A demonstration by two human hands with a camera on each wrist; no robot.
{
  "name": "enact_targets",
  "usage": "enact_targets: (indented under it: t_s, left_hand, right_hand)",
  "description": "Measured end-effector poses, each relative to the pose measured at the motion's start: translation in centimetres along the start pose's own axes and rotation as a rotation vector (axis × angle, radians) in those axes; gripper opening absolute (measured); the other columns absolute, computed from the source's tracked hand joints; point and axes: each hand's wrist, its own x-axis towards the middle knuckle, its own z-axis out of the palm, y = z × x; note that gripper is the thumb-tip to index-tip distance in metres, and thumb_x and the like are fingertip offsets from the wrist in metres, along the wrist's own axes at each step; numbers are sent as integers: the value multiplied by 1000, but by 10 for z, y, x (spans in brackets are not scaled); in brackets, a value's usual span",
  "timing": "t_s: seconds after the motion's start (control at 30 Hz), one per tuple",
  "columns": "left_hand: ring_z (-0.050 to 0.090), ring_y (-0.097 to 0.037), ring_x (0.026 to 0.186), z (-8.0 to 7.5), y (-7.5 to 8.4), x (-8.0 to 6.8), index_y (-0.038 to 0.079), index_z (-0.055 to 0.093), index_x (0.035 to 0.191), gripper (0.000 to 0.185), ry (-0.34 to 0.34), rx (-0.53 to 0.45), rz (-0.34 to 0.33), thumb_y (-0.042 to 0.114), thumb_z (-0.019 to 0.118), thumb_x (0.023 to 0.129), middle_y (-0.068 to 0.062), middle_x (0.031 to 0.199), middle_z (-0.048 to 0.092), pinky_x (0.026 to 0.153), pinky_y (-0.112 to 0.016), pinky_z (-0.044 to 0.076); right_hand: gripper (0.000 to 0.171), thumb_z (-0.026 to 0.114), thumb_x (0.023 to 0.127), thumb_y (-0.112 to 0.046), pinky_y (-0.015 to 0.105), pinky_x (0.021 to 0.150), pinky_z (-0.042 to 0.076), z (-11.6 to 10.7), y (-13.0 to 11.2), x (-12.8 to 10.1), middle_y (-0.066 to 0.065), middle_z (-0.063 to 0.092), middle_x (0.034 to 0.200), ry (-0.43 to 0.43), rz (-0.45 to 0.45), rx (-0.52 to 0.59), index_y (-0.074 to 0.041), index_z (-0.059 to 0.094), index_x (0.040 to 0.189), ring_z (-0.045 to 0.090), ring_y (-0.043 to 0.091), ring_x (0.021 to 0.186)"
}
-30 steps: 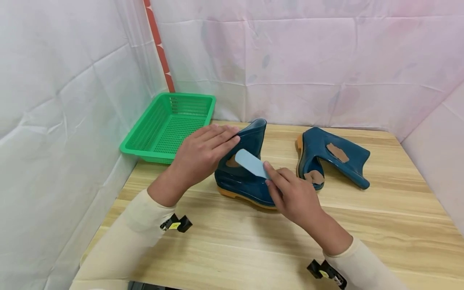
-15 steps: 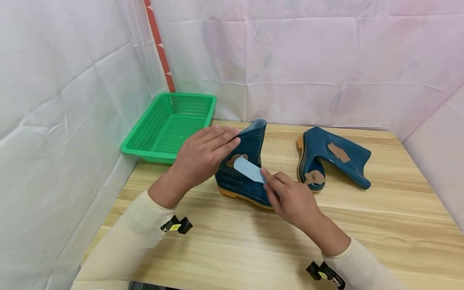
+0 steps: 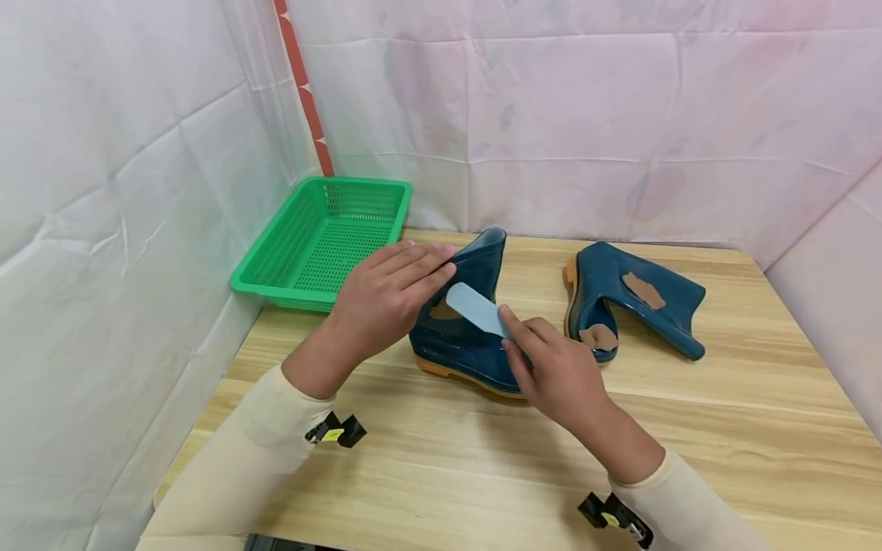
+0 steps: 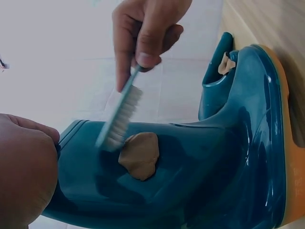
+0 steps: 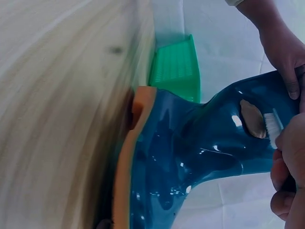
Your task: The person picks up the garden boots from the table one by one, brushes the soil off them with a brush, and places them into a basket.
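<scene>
While the left hand (image 3: pixel 386 295) lies flat with straight fingers against the shaft of the blue boot (image 3: pixel 462 337) near the table's (image 3: pixel 441 459) far edge, the right hand (image 3: pixel 554 375) pinches a pale blue brush (image 3: pixel 478 309), its bristles beside the brown mud patch (image 4: pixel 139 155). A second boot (image 3: pixel 630 306) lies toward the far right corner, a green basket (image 3: pixel 320 237) at the far left.

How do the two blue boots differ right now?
The near boot stands upright on its orange sole; the far boot lies on its side. The left hand steadies the near boot's shaft while the right hand holds a brush against its brown patch; the far boot is untouched. The far boot shows two brown patches. Both are glossy blue with orange soles.
</scene>
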Motion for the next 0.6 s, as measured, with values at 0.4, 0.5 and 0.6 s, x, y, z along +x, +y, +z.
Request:
enact_targets:
  t_s: [0.4, 0.5, 0.6]
  left_hand:
    - [60, -21, 129, 0, 1, 0, 8, 70, 133, 40, 11, 0, 10, -3, 67, 95, -6, 139, 64, 117, -36, 35]
    - [60, -21, 128, -1, 1, 0, 8, 70, 133, 39, 10, -5, 5, -3, 67, 95, -6, 139, 64, 117, -36, 35]
    - [60, -21, 128, -1, 1, 0, 8, 70, 133, 39, 5, -11, -1, -2, 67, 95, -6, 139, 64, 117, -36, 35]
  right_hand:
    - [52, 74, 90, -11, 20, 42, 30, 4, 0, -10, 4, 64, 90, -90, 13, -12, -6, 64, 140, 39, 5, 49]
    - [49, 72, 92, -13, 19, 42, 29, 3, 0, -11, 3, 64, 90, -95, 0, -11, -7, 64, 140, 37, 3, 49]
    - [41, 61, 102, -22, 19, 41, 28, 2, -1, -11, 4, 63, 89, -57, -24, -5, -6, 64, 139, 35, 3, 48]
